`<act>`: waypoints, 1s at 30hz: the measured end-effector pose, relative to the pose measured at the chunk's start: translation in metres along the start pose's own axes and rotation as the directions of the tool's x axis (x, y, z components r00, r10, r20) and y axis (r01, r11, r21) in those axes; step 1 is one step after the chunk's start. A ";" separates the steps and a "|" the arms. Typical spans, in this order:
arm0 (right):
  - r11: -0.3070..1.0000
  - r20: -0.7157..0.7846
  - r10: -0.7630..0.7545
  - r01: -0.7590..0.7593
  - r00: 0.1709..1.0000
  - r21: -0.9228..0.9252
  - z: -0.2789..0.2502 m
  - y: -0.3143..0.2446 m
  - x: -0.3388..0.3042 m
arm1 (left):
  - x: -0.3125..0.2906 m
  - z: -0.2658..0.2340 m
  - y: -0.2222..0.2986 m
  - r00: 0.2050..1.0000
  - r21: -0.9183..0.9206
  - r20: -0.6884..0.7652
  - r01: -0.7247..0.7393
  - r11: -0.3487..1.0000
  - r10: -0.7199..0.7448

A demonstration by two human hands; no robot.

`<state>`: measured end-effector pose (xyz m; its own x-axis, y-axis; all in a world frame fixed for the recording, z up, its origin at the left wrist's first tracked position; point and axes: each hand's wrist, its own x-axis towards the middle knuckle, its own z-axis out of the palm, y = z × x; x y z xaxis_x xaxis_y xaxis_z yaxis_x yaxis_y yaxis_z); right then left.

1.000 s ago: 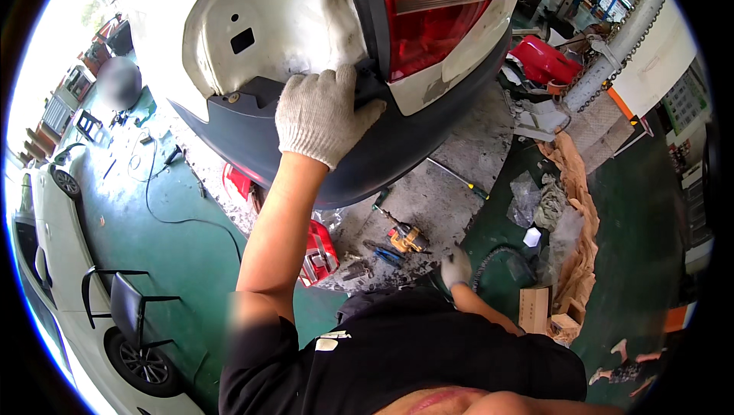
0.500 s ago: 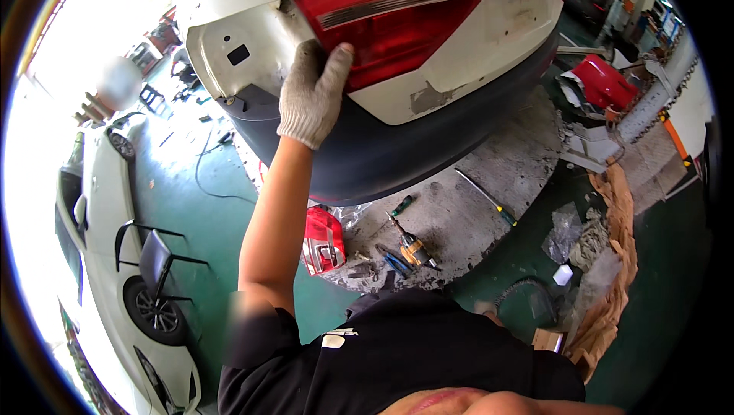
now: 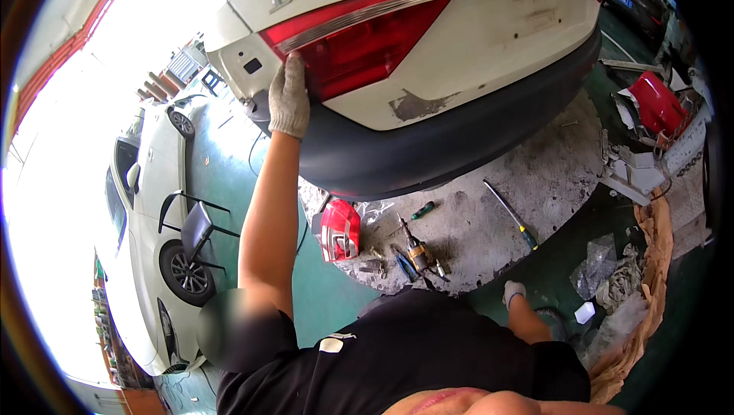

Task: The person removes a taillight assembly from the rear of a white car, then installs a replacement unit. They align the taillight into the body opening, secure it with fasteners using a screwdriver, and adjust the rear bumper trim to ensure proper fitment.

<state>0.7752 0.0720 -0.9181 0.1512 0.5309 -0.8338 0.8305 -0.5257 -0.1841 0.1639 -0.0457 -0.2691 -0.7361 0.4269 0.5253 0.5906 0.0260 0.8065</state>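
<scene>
My left hand [image 3: 289, 97], in a knitted off-white glove, reaches up to a car's rear corner. Its fingers stretch up against the outer left edge of a red tail light [image 3: 359, 44] set in the off-white tailgate [image 3: 489, 52]. To the left of the glove, bare body metal with a dark rectangular hole shows. Low at the right, beside my body, hangs my gloved right hand [image 3: 514, 292]; it is small in view, and its fingers do not show clearly.
Below the dark bumper [image 3: 428, 147], a grey platform carries a red-and-clear lamp [image 3: 340, 231], a power drill [image 3: 417, 253], blue-handled pliers [image 3: 405, 266] and screwdrivers [image 3: 512, 214]. A chair [image 3: 197, 231] and white car [image 3: 145, 254] stand left. Brown paper [image 3: 650, 262] and plastic lie right.
My left fingers have shifted at the lamp's edge, and the thumb no longer lies spread over the lens. My right hand has come into clearer view at the lower right. The view has shifted.
</scene>
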 end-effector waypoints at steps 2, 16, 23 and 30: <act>0.997 0.025 0.072 -0.071 0.997 -0.017 -0.002 -0.003 -0.047 | -0.007 -0.003 0.001 0.999 -0.027 -0.039 0.031 0.999 -0.032; 0.953 0.240 0.009 -0.080 0.971 0.291 0.036 -0.043 -0.053 | -0.006 0.001 0.008 0.997 -0.076 -0.054 0.055 0.996 -0.059; 0.934 0.140 -0.219 0.166 0.966 0.316 0.028 -0.062 0.012 | 0.002 0.007 0.012 1.000 -0.136 0.006 0.010 0.991 -0.010; 0.950 0.271 -0.192 0.109 0.943 0.293 0.027 -0.067 -0.002 | -0.008 -0.007 0.008 0.998 -0.037 0.009 0.056 0.998 -0.055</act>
<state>0.7045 0.0886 -0.9177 -0.1621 0.4216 -0.8922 0.6480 -0.6363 -0.4185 0.1721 -0.0551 -0.2645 -0.7646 0.4332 0.4772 0.5361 0.0165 0.8440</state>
